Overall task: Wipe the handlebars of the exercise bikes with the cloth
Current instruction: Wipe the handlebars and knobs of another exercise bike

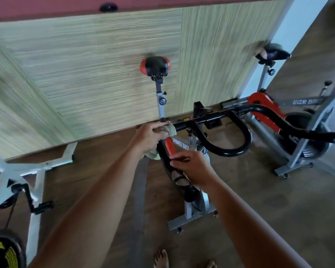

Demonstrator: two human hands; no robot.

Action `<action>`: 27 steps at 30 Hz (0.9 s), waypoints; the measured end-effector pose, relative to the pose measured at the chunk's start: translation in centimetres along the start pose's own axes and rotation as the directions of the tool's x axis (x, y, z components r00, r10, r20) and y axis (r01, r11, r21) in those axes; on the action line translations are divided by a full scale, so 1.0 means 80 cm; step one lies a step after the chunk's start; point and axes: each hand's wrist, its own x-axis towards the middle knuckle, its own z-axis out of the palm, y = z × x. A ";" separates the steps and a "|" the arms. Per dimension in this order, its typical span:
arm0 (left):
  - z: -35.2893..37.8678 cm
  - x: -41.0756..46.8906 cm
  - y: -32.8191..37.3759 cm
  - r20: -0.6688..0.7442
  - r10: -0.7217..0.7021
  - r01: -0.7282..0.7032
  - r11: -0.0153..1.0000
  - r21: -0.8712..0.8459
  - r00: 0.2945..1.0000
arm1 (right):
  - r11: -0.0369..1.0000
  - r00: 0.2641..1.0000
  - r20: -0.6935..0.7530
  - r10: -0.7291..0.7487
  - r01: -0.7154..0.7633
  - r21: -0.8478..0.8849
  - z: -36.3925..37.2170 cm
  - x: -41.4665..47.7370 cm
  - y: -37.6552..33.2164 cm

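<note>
- The black handlebar (230,113) of the middle exercise bike (182,145), marked "SPINNER BIKE", is the landmark. Its long right arm ends well away from both hands, and an inner loop hangs below its crossbar.
- The left hand (151,136) is clamped on the left bend of the handlebar, fingers curled round it through the cloth (171,130).
- The cloth, pale yellow-green, is bunched between that hand and the bar. One corner shows above the fingers and another hangs below the wrist.
- The right hand (191,167) holds the handlebar's near left arm just below the cloth, fingers curled over the black grip.
- Beyond the handlebar stands the red-and-black saddle (155,65) on its grey post, against a striped green wall panel (85,74).
- To the right of the handlebar is a second bike (298,132) with an orange guard.
- To its left is a white-framed bike (37,171).
- Below the handlebar, bare feet (161,258) stand on the brown floor (259,200).
</note>
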 end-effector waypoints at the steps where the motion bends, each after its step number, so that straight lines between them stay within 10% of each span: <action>1: -0.002 -0.009 -0.007 -0.014 -0.006 0.005 0.998 -0.056 1.000 | 1.000 1.000 0.001 0.004 -0.004 -0.014 0.000 0.001 0.000; 17: 0.025 0.038 0.049 0.115 0.081 -0.122 0.907 0.404 0.990 | 0.995 1.000 0.003 0.031 -0.031 0.091 0.002 0.000 -0.002; 27: 0.015 -0.035 -0.003 -0.127 -0.093 0.085 0.994 -0.067 0.988 | 0.989 0.997 0.022 0.074 -0.076 0.129 0.000 -0.001 -0.001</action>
